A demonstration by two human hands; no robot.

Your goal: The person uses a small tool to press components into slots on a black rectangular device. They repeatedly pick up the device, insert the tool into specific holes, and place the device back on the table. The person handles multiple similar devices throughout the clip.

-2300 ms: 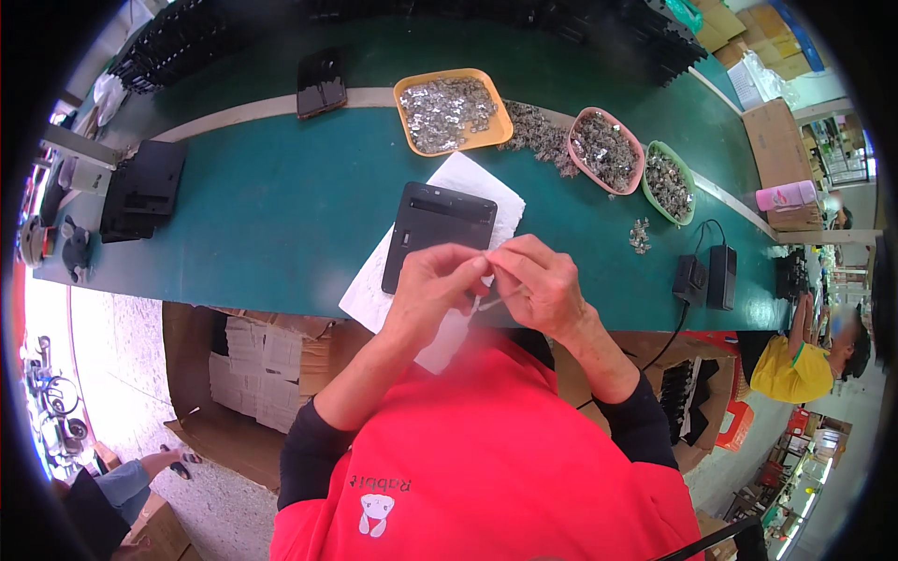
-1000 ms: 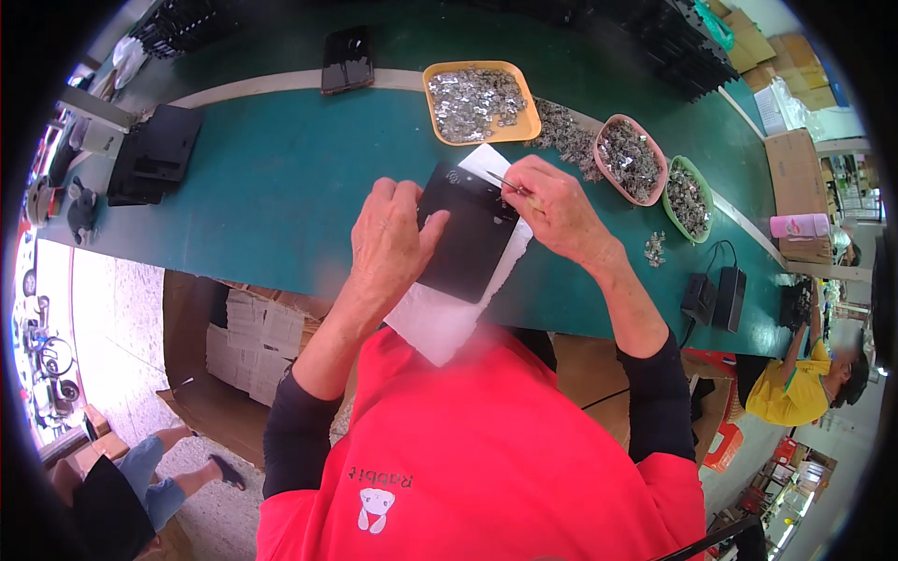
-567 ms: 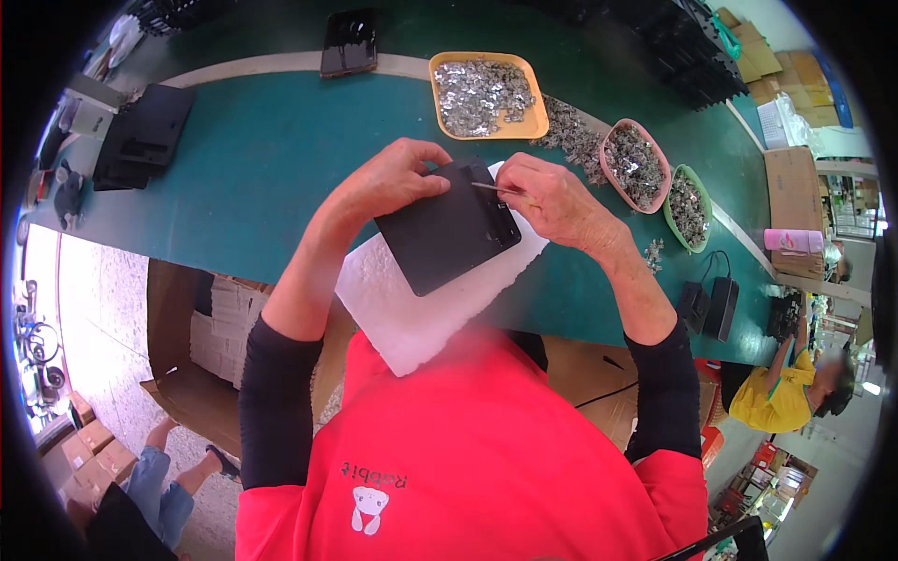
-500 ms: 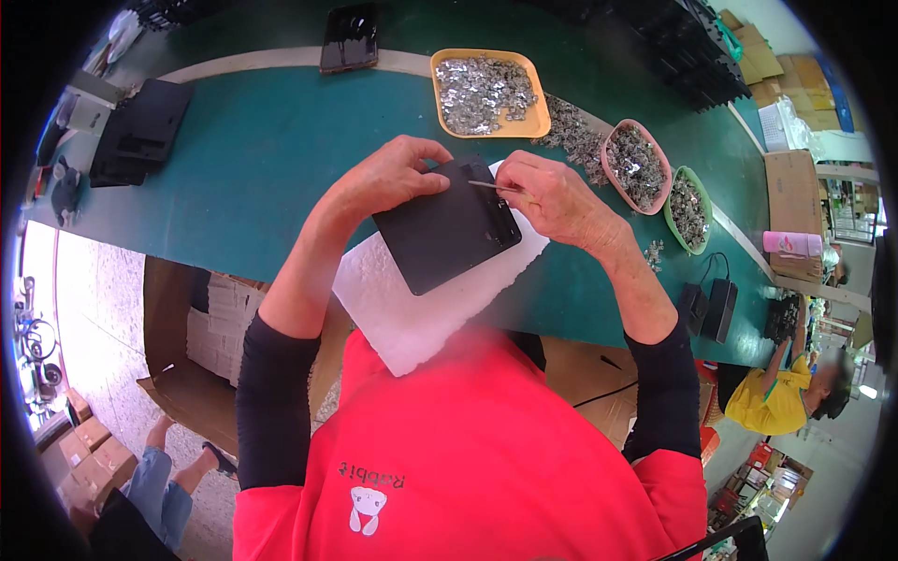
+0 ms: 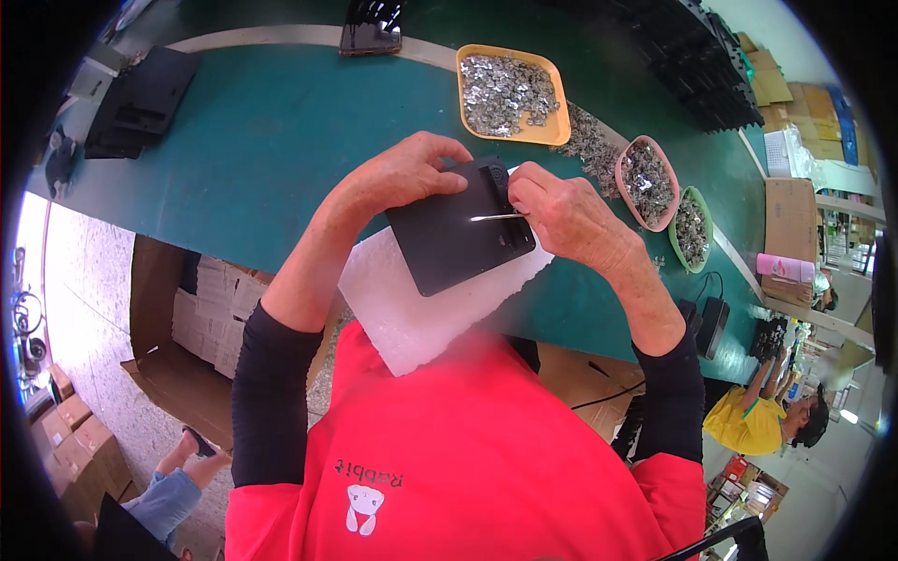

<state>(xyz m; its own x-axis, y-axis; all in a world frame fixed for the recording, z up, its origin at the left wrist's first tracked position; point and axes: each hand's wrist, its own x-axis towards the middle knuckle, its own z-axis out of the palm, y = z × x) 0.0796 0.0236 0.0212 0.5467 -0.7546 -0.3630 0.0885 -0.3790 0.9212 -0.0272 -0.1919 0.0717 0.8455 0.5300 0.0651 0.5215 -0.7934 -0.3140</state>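
A flat black plastic panel with a slotted raised section along its right side lies tilted on a white foam sheet in front of me. My left hand is closed on the panel's far left edge, with the thumb on top. In my right hand is a slim metal tool, pinched between the fingers; its shiny shaft lies across the panel and points left. My right fingers are beside the panel's slotted side and cover the tool's other end.
Beyond my hands stands a yellow tray of small metal clips. Loose clips lie beside it, near a pink basket and a green basket of clips. Black panels are at far left. Below the table's left is a cardboard box.
The tool's tip has moved toward me, from the panel's far part to nearer its middle. My right hand has shifted with it. My left hand keeps its hold on the panel.
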